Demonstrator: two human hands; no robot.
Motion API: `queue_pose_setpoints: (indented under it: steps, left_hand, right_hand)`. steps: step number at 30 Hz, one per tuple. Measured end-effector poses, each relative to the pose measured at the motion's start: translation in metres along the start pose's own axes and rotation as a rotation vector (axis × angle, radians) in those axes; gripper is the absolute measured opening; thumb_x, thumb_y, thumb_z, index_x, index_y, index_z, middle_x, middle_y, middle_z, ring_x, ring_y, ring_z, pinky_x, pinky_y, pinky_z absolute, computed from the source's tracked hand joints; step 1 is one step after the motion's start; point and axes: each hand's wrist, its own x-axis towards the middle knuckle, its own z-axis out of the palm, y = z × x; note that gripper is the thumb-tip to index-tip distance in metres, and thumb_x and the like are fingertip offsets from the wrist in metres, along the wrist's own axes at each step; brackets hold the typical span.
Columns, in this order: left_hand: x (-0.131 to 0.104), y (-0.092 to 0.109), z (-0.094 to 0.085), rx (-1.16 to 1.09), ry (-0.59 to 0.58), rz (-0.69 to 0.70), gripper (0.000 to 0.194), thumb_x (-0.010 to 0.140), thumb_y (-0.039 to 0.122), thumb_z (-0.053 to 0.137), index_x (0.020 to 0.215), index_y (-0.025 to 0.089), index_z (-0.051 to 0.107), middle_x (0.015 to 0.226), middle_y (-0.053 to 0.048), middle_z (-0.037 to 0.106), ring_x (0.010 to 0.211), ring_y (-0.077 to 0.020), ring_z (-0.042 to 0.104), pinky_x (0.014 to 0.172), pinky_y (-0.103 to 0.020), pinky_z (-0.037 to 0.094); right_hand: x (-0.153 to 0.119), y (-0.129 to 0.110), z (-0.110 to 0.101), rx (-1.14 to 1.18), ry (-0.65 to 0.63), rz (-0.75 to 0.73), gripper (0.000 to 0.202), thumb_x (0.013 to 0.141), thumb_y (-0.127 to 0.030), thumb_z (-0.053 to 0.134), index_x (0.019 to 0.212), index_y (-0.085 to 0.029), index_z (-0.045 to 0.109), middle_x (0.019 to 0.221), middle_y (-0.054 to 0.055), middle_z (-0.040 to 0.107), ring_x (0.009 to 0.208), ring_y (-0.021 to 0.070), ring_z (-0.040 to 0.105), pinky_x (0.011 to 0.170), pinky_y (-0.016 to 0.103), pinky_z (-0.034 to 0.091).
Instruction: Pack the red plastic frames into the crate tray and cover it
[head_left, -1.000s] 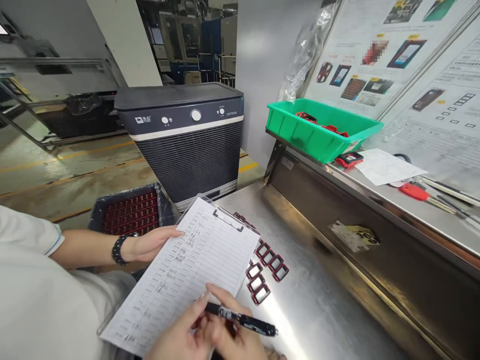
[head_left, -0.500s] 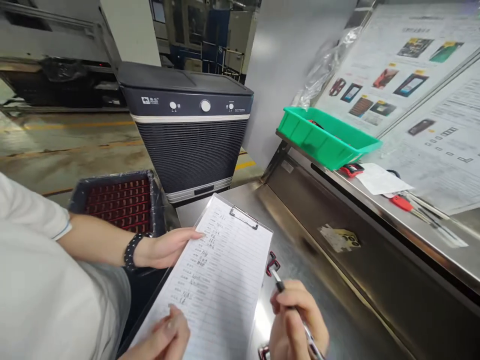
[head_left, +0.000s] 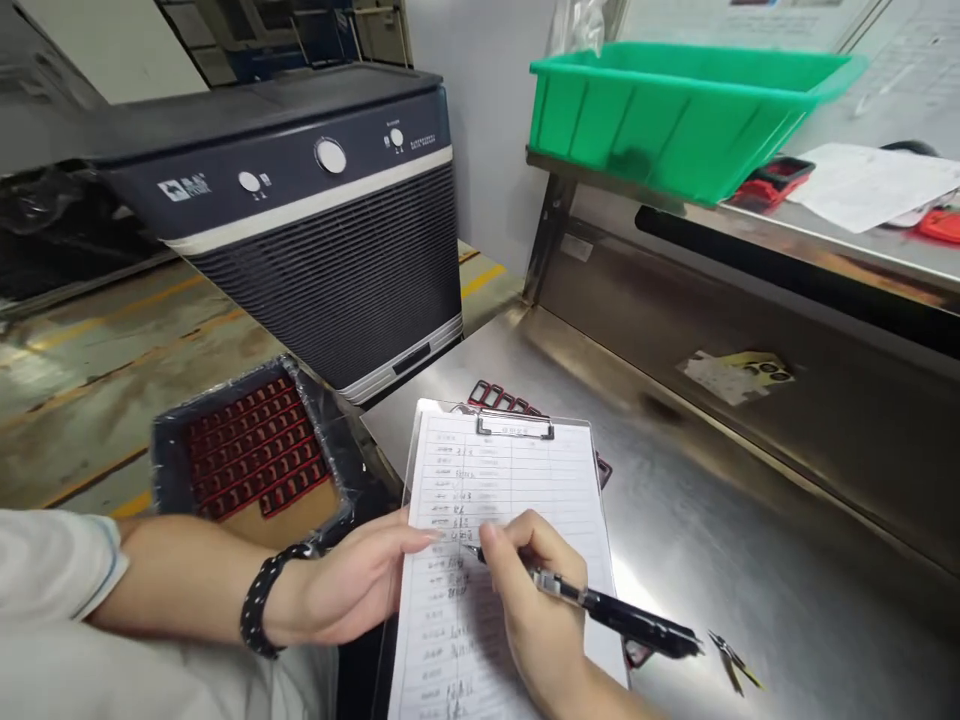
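Right hand [head_left: 536,610] pinches pen [head_left: 611,615] on the near clipboard [head_left: 517,520]; left hand [head_left: 352,590], fingers spread, steadies its left edge. Risk: board slides, knocking the red frames [head_left: 499,396] beneath.

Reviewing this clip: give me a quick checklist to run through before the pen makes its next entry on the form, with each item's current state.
1. Pen gripped in right hand, tip on the sheet: ok.
2. Left hand steadying the clipboard at its left edge: ok.
3. Clip pinning the top of the sheet: ok.
4. Clipboard lying flat on the steel table: not ok, its top end rests on the red frame parts.
5. Row under the pen tip is the right one to fill: cannot tell, the writing is too small to read.
6. Small tweezers clear of the writing hand: ok, they lie apart to its right.
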Motion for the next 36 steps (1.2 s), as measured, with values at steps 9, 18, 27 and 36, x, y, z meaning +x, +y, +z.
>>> queue_pose_setpoints:
  steps: [9, 18, 27, 36]
  left_hand:
    - [0.011, 0.003, -0.009, -0.170, -0.054, -0.095, 0.041, 0.099, 0.037, 0.036, 0.124, 0.023, 0.065, 0.120, -0.007, 0.071, 0.116, -0.0252, 0.062, 0.112, -0.043, 0.030]
    - [0.006, 0.005, -0.012, -0.207, -0.061, -0.141, 0.047, 0.098, 0.040, 0.036, 0.137, 0.020, 0.052, 0.130, -0.011, 0.065, 0.122, -0.0285, 0.057, 0.112, -0.046, 0.028]
    - [0.003, 0.008, -0.010, -0.212, -0.052, -0.162, 0.050, 0.099, 0.041, 0.030, 0.139, 0.017, 0.050, 0.128, -0.011, 0.065, 0.123, -0.0276, 0.056, 0.112, -0.046, 0.027]
    - [0.001, 0.006, -0.013, -0.224, -0.036, -0.154, 0.048, 0.099, 0.041, 0.032, 0.135, 0.018, 0.054, 0.128, -0.010, 0.066, 0.129, -0.0268, 0.050, 0.112, -0.045, 0.027]
  right_hand:
    - [-0.001, 0.014, -0.008, -0.291, -0.042, -0.105, 0.041, 0.088, -0.028, 0.061, 0.050, -0.019, 0.047, 0.043, -0.006, 0.045, 0.039, 0.0070, 0.041, 0.040, 0.021, 0.030]
    - [0.005, 0.010, -0.002, -0.433, -0.091, -0.223, 0.041, 0.089, -0.024, 0.058, 0.051, -0.019, 0.044, 0.043, -0.007, 0.041, 0.037, 0.0052, 0.039, 0.039, 0.019, 0.031]
    - [0.004, 0.008, 0.002, -0.431, -0.051, -0.256, 0.041, 0.089, -0.021, 0.058, 0.052, -0.018, 0.040, 0.043, -0.008, 0.038, 0.037, 0.0041, 0.036, 0.039, 0.018, 0.030]
    - [0.004, 0.012, -0.001, -0.433, -0.067, -0.242, 0.041, 0.088, -0.022, 0.060, 0.051, -0.017, 0.042, 0.043, -0.008, 0.040, 0.037, 0.0035, 0.038, 0.039, 0.017, 0.030]
